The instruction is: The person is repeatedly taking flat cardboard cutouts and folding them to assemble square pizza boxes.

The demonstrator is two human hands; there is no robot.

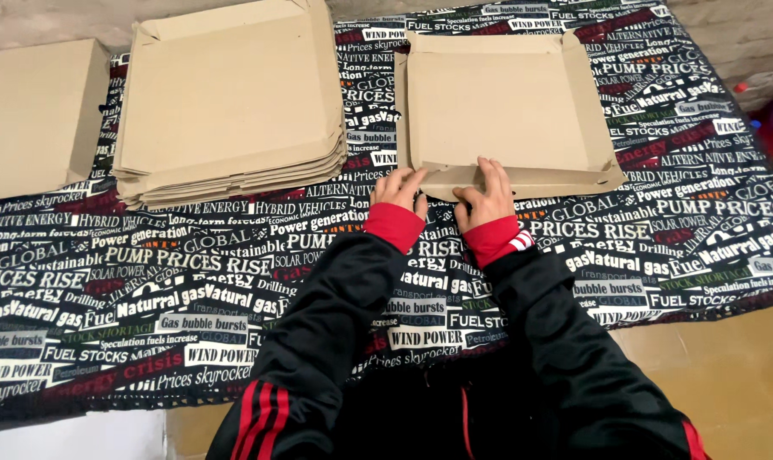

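Item: one half-folded cardboard box [501,106], brown, square, lying flat in the upper centre-right of the frame, its side flaps standing slightly raised. Its near edge flap [455,181] is sitting directly under both hands, at the frame's centre.

Left hand [398,192]: resting at the near left part of that flap, fingers curled loosely and touching the cardboard edge; it is pressing rather than clasping, and nothing is enclosed in it. Right hand [489,196]: lying just beside the left, fingers spread over the flap and bending down on it, thumb tucked at the edge; likewise pressing, not closed round anything. The two hands are sitting near each other, not touching.

Sleeves: two, black with red cuffs [393,226] and red stripes, reaching up from the lower centre of the frame.

Further stock: one stack of flat cardboard blanks [229,94] in the upper left-centre, several sheets deep, exact count not readable; well apart from the hands. One more cardboard piece [33,115] at the far upper left edge, partly cut off by the frame.

Support: one cloth [190,273], black with white, red and green lettering printed all over, covering the work surface and lying beneath all the cardboard. A tan floor [727,375] is showing at the lower right.
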